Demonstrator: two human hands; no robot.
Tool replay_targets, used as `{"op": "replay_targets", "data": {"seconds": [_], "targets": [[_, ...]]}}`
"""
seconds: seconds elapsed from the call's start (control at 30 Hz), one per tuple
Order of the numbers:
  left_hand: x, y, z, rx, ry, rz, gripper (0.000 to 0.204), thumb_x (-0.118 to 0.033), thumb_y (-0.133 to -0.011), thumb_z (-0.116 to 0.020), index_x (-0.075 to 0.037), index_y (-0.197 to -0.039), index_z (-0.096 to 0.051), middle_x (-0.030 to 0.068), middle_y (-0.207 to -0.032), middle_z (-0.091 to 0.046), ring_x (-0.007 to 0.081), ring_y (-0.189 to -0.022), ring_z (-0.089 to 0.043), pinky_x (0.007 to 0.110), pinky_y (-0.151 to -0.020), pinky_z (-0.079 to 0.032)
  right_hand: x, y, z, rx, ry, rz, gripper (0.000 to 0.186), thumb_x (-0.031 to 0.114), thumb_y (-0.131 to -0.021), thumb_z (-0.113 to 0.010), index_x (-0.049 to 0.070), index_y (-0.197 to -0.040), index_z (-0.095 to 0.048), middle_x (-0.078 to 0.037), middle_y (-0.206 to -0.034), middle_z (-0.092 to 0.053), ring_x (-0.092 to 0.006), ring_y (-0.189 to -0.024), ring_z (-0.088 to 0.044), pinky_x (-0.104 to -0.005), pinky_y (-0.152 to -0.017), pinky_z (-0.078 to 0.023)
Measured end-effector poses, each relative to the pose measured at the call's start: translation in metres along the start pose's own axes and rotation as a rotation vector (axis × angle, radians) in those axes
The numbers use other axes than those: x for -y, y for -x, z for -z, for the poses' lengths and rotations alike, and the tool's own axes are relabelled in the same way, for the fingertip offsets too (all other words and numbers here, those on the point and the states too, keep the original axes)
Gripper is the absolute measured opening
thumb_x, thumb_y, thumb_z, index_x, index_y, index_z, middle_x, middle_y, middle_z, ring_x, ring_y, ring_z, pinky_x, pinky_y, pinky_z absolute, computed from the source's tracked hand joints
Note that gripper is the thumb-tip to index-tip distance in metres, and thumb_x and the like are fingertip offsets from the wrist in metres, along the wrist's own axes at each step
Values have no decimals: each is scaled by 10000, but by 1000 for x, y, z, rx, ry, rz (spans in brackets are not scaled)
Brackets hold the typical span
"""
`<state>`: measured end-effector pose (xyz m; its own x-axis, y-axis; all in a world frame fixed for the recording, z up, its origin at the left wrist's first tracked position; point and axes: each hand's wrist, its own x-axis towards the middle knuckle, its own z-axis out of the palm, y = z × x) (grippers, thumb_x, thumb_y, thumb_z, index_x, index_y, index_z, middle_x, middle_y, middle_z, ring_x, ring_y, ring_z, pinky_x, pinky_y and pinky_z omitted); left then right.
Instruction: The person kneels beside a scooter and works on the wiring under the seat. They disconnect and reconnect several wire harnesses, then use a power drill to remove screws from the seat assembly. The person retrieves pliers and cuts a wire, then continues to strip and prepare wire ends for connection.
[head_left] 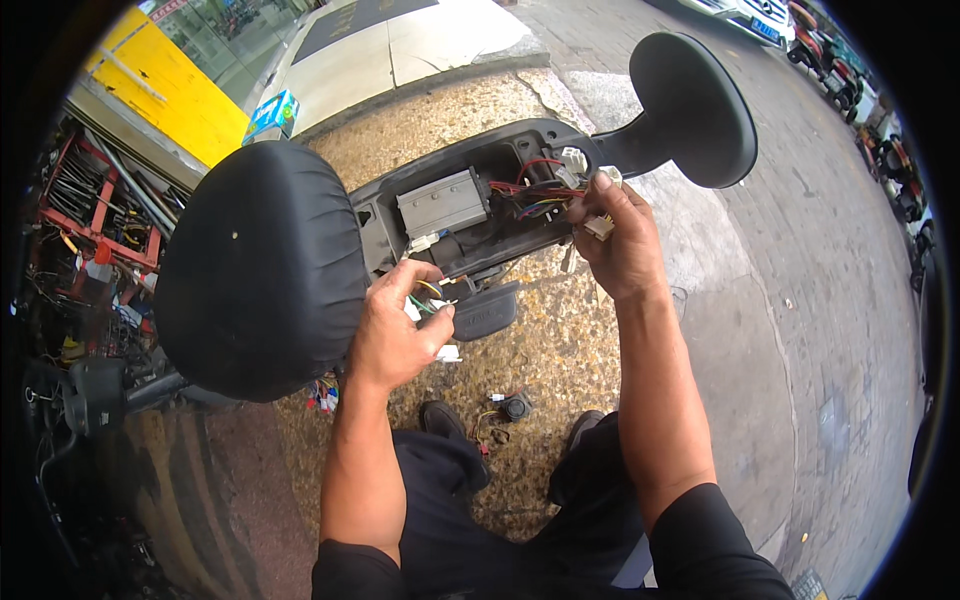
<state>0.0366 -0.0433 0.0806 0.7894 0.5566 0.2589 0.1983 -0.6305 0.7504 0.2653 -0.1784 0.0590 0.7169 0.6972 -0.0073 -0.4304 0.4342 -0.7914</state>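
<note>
Head view is showing the left hand (388,335) near the middle of the frame, curling around white plugs (441,304) on coloured wires — these are sitting between its thumb and fingers, below the silver box (442,212). Farther right and higher, the right hand (622,238) is gripping pale connectors (600,227) beside the right end of the open compartment (376,240), where red wires (508,187) are running from the box toward its fingers. Left of centre, a black seat (260,270) is bulging beside the left hand.
</note>
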Motion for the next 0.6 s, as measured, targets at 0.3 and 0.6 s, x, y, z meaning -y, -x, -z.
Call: {"op": "replay_targets", "data": {"seconds": [0.3, 0.6], "targets": [[-7, 2, 2, -68, -271, -310, 288, -154, -622, -786, 10, -836, -683, 148, -956, -686, 350, -973, -575, 424, -884, -456, 0, -4, 5, -27, -167, -41, 233, 262, -901, -662, 47, -890, -574, -73, -716, -595, -95, -458, -414, -206, -385, -261], [-8, -16, -8, -81, 336, 154, 409, -155, -893, -529, 58, -1242, -525, 210, -1019, -620, 338, -872, -619, 373, -870, -476, 3, -10, 12, 76, -397, -90, 256, 300, -936, -618, 44, -923, -610, -78, -760, -582, -93, -459, -396, -213, -396, -285]]}}
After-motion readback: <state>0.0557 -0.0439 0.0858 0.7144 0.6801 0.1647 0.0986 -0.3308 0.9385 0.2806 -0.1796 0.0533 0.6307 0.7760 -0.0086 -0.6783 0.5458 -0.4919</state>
